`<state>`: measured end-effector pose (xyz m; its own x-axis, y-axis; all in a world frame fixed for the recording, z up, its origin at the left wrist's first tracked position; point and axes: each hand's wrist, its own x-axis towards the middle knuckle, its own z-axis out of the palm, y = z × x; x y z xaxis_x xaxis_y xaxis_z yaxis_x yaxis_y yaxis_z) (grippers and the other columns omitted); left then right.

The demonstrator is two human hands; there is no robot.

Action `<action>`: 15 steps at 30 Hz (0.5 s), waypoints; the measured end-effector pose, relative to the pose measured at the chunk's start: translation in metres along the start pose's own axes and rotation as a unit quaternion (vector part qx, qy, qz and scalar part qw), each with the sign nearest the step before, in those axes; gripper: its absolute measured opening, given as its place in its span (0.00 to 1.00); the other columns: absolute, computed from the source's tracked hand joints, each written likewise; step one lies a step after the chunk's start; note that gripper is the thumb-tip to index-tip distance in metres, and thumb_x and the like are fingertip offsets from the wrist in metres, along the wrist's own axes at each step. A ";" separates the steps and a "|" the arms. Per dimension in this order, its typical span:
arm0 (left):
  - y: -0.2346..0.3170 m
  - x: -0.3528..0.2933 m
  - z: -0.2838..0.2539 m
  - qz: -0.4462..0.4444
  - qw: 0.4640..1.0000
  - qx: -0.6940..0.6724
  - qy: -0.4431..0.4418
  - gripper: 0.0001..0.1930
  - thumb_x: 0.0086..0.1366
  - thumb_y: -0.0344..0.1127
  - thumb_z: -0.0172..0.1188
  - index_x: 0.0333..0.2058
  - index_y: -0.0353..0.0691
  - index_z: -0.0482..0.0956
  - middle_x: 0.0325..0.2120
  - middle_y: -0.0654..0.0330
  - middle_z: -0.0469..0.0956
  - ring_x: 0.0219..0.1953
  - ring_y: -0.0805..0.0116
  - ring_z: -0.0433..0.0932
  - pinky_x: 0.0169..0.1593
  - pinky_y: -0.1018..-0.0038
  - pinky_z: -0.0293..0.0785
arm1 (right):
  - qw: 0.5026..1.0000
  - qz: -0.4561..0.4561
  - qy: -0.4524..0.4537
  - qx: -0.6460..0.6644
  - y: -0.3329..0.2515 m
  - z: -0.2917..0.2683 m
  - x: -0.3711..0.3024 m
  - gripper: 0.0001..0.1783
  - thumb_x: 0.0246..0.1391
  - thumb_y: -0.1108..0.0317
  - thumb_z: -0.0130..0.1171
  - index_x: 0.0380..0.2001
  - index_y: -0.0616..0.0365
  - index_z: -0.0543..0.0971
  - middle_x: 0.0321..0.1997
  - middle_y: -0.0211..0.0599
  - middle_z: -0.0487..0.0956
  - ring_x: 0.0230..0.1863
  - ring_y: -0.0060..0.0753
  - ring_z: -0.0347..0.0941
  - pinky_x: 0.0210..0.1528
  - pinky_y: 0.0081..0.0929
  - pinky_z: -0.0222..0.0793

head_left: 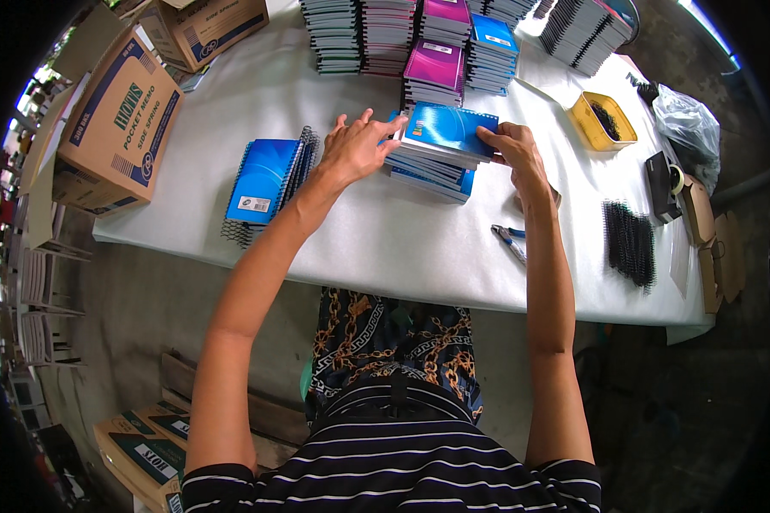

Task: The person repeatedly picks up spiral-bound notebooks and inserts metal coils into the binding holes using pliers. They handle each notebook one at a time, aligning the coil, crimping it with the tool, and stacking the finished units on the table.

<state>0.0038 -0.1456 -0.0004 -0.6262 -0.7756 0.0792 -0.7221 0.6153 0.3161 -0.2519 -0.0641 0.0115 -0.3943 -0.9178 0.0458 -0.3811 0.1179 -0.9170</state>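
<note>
My right hand [518, 156] pinches the right side of a blue-covered memo pad [453, 126], thumb on top of the cover. A row of small holes runs along the pad's far edge. It is lifted and slightly tilted over a stack of blue memo pads [441, 181]. At the pad's left edge, my left hand [357, 152] has its fingers spread, the fingertips close to or touching that edge. To the left lies a pile of blue spiral notebooks [263, 184] with black coils. Blue-handled pliers [511, 243] rest near my right forearm.
Stacks of spiral notebooks [435, 64] stand at the far side of the white-covered table [368, 248]. On the right are a yellow tray [603, 121] of small black pieces, a bundle of black coils [629, 244], a tape dispenser [664, 186] and a plastic bag [686, 128]. Cardboard boxes [120, 124] sit left.
</note>
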 end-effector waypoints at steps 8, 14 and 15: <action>-0.004 0.009 -0.012 0.011 0.999 0.011 -0.050 0.24 0.68 0.55 0.51 0.62 0.65 0.68 0.42 0.60 0.83 0.67 0.50 0.59 0.70 0.49 0.46 | 0.999 0.026 0.025 0.008 -0.016 0.000 -0.006 0.22 0.55 0.57 0.65 0.31 0.73 0.79 0.24 0.49 0.77 0.25 0.37 0.78 0.36 0.29 0.79; 0.010 0.017 -0.014 0.075 0.996 0.056 0.001 0.34 0.61 0.64 0.53 0.65 0.62 0.64 0.59 0.58 0.71 0.69 0.45 0.55 0.70 0.44 0.45 | 0.997 0.061 -0.021 0.034 -0.012 -0.006 0.004 0.18 0.54 0.61 0.66 0.28 0.71 0.79 0.22 0.41 0.76 0.21 0.26 0.72 0.30 0.21 0.75; 0.015 0.019 -0.011 0.105 0.992 0.048 0.047 0.37 0.60 0.65 0.54 0.66 0.61 0.62 0.61 0.58 0.69 0.69 0.44 0.54 0.69 0.43 0.45 | 0.997 0.062 -0.011 0.046 -0.012 -0.005 0.003 0.18 0.54 0.61 0.66 0.28 0.70 0.79 0.22 0.40 0.76 0.21 0.25 0.72 0.29 0.21 0.74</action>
<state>-0.0154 -0.1523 0.0166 -0.7397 -0.6352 0.2223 -0.6057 0.7723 0.1914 -0.2525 -0.0660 0.0244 -0.4149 -0.9065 -0.0787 -0.2510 0.1972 -0.9477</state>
